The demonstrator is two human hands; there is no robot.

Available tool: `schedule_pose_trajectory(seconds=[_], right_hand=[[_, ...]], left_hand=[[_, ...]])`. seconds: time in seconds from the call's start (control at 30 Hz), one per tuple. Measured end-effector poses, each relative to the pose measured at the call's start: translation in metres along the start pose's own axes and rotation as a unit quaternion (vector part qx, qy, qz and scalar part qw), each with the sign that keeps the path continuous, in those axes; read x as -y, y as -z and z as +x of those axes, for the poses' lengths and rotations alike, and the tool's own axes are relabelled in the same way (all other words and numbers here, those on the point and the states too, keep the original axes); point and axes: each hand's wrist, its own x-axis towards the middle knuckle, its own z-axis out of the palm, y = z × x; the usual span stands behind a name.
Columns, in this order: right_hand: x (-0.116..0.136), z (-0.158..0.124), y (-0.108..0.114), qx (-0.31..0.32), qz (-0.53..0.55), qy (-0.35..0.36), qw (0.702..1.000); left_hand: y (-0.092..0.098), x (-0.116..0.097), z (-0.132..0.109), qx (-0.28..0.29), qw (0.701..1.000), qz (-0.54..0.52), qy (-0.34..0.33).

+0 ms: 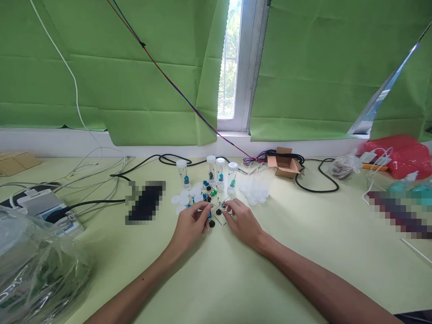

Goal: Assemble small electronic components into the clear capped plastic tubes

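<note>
One black piece (pixel 218 212) is located between the left hand (pixel 191 220) and right hand (pixel 244 222); whether anything is pinched cannot be told.

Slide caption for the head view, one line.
Left hand and right hand on either side of small black parts, four capped clear vials standing behind on a pale table.
</note>
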Motion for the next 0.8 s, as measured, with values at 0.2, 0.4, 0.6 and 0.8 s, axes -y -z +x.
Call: schedule_pose_trajectory(seconds=[0.2, 0.4, 0.6, 0.8], right_hand=[[-0.002, 0.002, -0.002, 0.030, -0.001, -0.002, 1.000], [-0.008, 0.005, -0.006, 0.062, -0.014, 0.002, 0.998], [-0.009, 0.006, -0.005, 0.084, -0.014, 0.009, 0.996], [-0.008, 0.005, -0.004, 0.096, -0.022, 0.010, 0.995]], left_hand=[[-0.002, -0.001, 0.000, 0.004, 1.000, -0.022, 0.004], [-0.002, 0.001, 0.002, 0.015, 0.998, -0.056, 0.031], [-0.001, 0.000, 0.004, 0.012, 0.994, -0.099, 0.055], [0.000, 0.002, 0.005, 0.010, 0.991, -0.115, 0.061]])
